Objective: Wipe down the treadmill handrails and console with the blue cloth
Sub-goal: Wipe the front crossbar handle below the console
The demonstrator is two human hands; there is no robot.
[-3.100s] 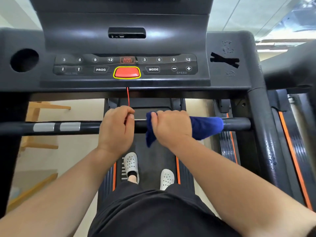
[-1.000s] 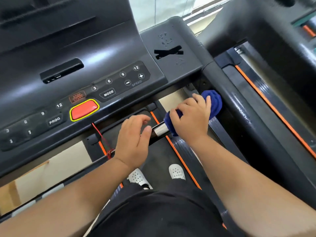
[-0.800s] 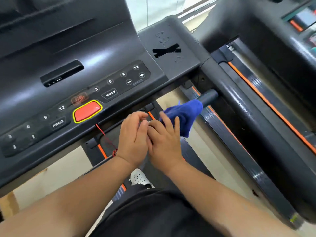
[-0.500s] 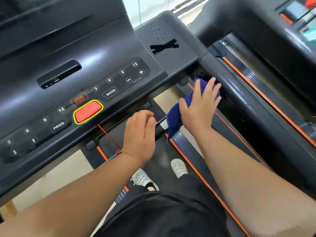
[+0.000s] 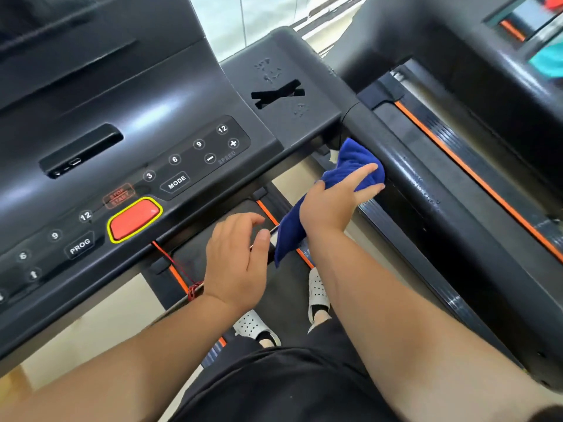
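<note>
Beside the right handrail (image 5: pixel 426 190), a flat-fingered right hand (image 5: pixel 332 205) presses the blue cloth (image 5: pixel 350 166) into the corner; left hand (image 5: pixel 234 260) rests loosely open. Wrapping round should clean best.

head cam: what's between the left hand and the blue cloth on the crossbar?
Only a short, bare, silvery stretch of the crossbar lies between the left hand and the blue cloth; the head view shows it.
</note>
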